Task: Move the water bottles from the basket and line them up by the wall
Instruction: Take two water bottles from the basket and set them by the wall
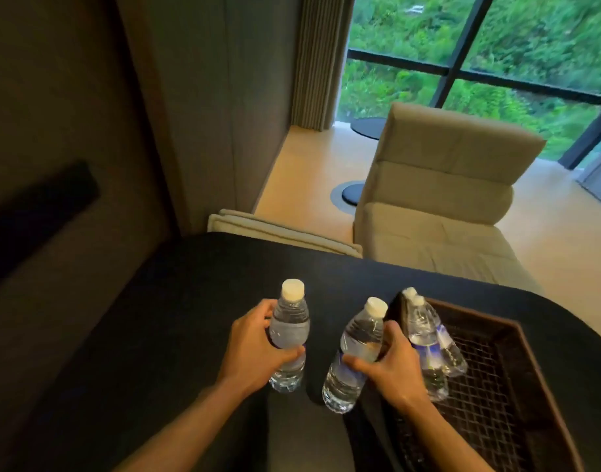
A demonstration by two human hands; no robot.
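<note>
My left hand [253, 349] is wrapped around a clear water bottle [290, 332] with a white cap, upright over the dark table. My right hand [387, 362] grips a second water bottle [355, 352], tilted a little to the right, just left of the basket. Two more bottles [428, 338] stand leaning together in the near left corner of the dark woven basket [524, 352]. The wall [71, 165] runs along the table's left side.
The black table [190, 301] has a rounded far-right edge. Beyond it stand a beige lounge chair [442, 199] and a folded cream cushion [282, 233]. A dark bar [37, 212] is mounted on the wall. A window is at the back.
</note>
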